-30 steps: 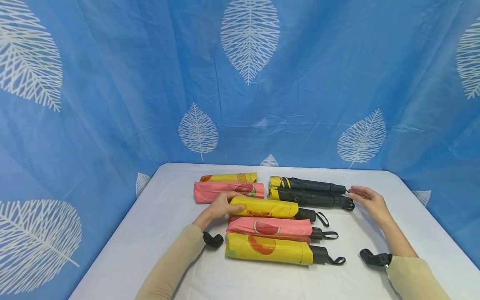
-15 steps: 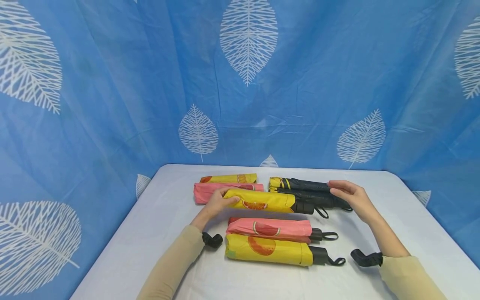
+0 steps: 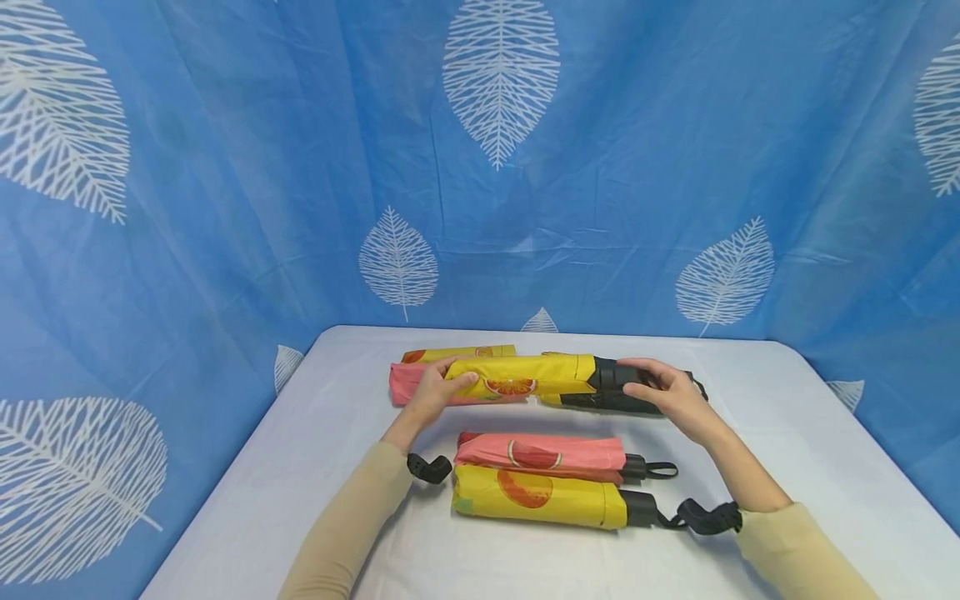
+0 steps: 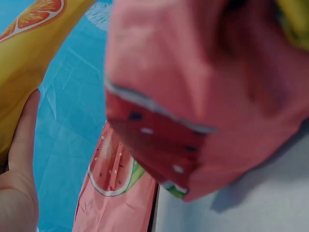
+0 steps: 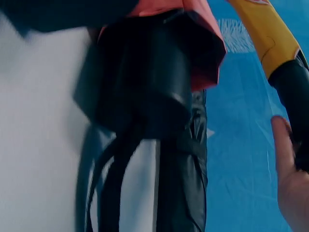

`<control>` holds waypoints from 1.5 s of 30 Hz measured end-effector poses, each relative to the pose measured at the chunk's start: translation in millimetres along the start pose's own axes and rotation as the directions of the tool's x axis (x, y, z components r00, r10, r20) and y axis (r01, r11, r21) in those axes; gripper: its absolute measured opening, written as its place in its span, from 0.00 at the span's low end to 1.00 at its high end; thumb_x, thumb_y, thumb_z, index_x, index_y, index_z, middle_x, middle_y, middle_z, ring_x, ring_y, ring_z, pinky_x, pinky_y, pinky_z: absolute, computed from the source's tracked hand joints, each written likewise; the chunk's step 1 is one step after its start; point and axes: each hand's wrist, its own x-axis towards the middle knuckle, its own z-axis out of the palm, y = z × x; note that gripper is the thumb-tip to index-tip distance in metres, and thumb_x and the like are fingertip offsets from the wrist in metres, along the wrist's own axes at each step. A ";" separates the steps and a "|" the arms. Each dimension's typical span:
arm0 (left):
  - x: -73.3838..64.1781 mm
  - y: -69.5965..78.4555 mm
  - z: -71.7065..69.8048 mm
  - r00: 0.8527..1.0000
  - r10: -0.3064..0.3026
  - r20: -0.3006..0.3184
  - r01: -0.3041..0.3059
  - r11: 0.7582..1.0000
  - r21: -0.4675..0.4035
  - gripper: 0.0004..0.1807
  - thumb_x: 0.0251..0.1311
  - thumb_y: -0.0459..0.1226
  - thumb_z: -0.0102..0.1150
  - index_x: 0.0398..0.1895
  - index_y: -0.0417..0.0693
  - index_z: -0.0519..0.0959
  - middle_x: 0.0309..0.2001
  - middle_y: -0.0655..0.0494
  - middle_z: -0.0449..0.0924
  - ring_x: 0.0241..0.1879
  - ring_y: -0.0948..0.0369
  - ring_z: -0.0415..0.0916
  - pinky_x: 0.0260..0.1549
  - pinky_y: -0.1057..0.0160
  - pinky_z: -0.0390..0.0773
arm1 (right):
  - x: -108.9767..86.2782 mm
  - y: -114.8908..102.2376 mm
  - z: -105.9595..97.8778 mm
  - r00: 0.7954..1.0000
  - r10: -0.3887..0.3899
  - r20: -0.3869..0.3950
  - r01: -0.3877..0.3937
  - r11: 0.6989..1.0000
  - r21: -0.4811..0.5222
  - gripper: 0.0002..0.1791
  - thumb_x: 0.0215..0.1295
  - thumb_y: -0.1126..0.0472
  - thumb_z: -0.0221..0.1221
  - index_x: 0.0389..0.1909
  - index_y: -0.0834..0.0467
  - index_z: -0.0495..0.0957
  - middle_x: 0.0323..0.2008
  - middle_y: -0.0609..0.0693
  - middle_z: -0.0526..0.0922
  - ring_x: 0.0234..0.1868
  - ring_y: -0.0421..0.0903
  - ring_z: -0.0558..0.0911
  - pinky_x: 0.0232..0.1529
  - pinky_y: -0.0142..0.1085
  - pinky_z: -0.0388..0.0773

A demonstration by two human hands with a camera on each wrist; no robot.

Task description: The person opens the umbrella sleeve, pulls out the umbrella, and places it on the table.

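A folded yellow umbrella (image 3: pixel 525 375) with orange-slice prints is held level above the back of the table. My left hand (image 3: pixel 429 398) grips its cloth end, thumb (image 4: pixel 24 140) along the yellow fabric. At the other end, the fingers and thumb of my right hand (image 3: pixel 681 402) are round the black handle (image 5: pixel 289 96). Behind and below it, a pink umbrella (image 3: pixel 405 385) and another yellow umbrella (image 3: pixel 450 355) are partly covered at left. Black umbrellas (image 3: pixel 611 402) at right are mostly hidden behind the raised one and my right hand.
Nearer the front lie a pink watermelon-print umbrella (image 3: pixel 536 454) and a yellow umbrella (image 3: pixel 540 498), side by side, handles to the right. A white-covered table (image 3: pixel 480 567) carries everything. Blue cloth (image 3: pixel 600 167) with white leaf prints hangs behind and at the sides.
My left hand has lifted the yellow umbrella off the front row and moved it toward the back. My right hand has come left from the black umbrellas onto its handle.
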 end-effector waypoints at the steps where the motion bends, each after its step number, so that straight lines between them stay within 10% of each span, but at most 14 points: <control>1: 0.0 0.3 0.3 1.000 0.004 0.005 -0.004 1.000 -0.001 0.17 0.61 0.29 0.57 0.52 0.29 0.73 0.31 0.52 0.75 0.27 0.62 0.67 0.29 0.62 0.70 | 0.5 0.2 1.9 1.000 0.008 -0.001 -0.008 1.000 -0.006 0.30 0.64 0.53 0.61 0.63 0.61 0.67 0.61 0.61 0.66 0.50 0.42 0.70 0.46 0.35 0.75; 9: -3.0 -1.2 0.4 0.999 -0.025 0.033 0.027 0.999 -0.045 0.25 0.60 0.31 0.60 0.60 0.30 0.69 0.38 0.49 0.76 0.33 0.62 0.72 0.32 0.67 0.74 | 1.1 2.5 11.2 0.998 0.048 -0.034 -0.048 0.999 0.019 0.29 0.62 0.52 0.63 0.61 0.61 0.70 0.59 0.61 0.69 0.47 0.41 0.75 0.48 0.51 0.74; 18: -4.7 -1.9 -3.3 0.990 -0.029 0.137 0.039 0.997 -0.074 0.32 0.61 0.39 0.61 0.68 0.43 0.65 0.68 0.45 0.59 0.48 0.57 0.72 0.44 0.64 0.76 | -1.6 0.9 11.9 0.993 0.088 -0.081 -0.051 0.924 0.379 0.21 0.68 0.59 0.56 0.60 0.61 0.70 0.51 0.48 0.71 0.43 0.40 0.82 0.39 0.29 0.75; 28: -9.3 2.1 -12.0 0.996 -0.043 0.082 0.046 0.998 -0.040 0.32 0.61 0.38 0.61 0.68 0.41 0.64 0.59 0.44 0.70 0.44 0.59 0.73 0.41 0.65 0.76 | -10.2 7.7 3.0 0.990 0.079 -0.118 0.011 0.786 0.618 0.12 0.70 0.65 0.53 0.50 0.52 0.77 0.47 0.46 0.76 0.41 0.41 0.83 0.28 0.21 0.71; 33: -13.5 2.5 -23.0 0.997 -0.060 0.052 0.061 0.998 -0.017 0.29 0.62 0.37 0.60 0.67 0.44 0.67 0.55 0.45 0.72 0.44 0.57 0.73 0.41 0.65 0.77 | -15.4 11.2 -3.4 0.989 0.062 -0.136 0.037 0.779 0.626 0.12 0.70 0.65 0.51 0.50 0.53 0.78 0.46 0.46 0.77 0.41 0.41 0.83 0.16 0.27 0.55; 45: -25.7 0.2 -49.6 0.996 -0.086 0.005 0.086 0.995 0.051 0.31 0.60 0.43 0.62 0.67 0.47 0.67 0.57 0.46 0.71 0.47 0.53 0.73 0.43 0.63 0.77 | -21.9 16.6 -14.1 0.986 0.068 -0.153 0.047 0.768 0.639 0.12 0.70 0.66 0.51 0.47 0.53 0.80 0.45 0.45 0.78 0.41 0.41 0.84 0.13 0.28 0.55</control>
